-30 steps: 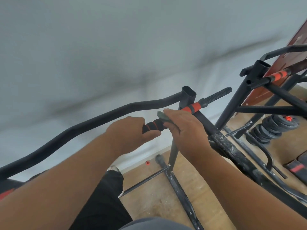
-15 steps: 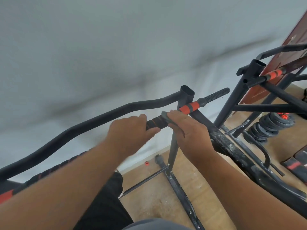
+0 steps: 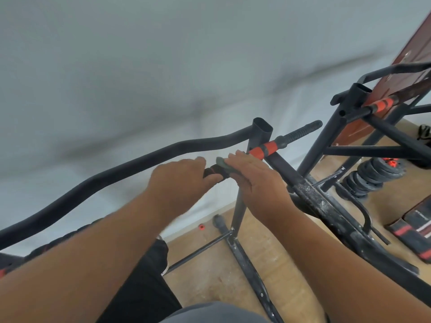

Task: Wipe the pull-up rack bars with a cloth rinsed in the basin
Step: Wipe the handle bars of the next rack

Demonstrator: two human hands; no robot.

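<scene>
The black pull-up rack stands in front of me, its curved top bar (image 3: 130,162) running left from the upright post (image 3: 261,131). A grip bar (image 3: 263,149) with orange and black foam sticks out to the right of the post. My left hand (image 3: 179,180) grips the black foam part of that bar. Just to its right, my right hand (image 3: 254,180) holds a small grey-green cloth (image 3: 222,163) wrapped over the same bar. Most of the cloth is hidden under my fingers. No basin is in view.
A second upright (image 3: 335,127) with another orange grip (image 3: 382,104) rises on the right. Stacked weight plates (image 3: 370,176) and a black-red pad (image 3: 415,227) lie on the wooden floor. A scuffed diagonal rack beam (image 3: 326,206) runs under my right forearm. A white wall is behind.
Both hands keep their hold on the grip bar. My right hand with the cloth has shifted only slightly along the bar, and the view has tilted a little.
</scene>
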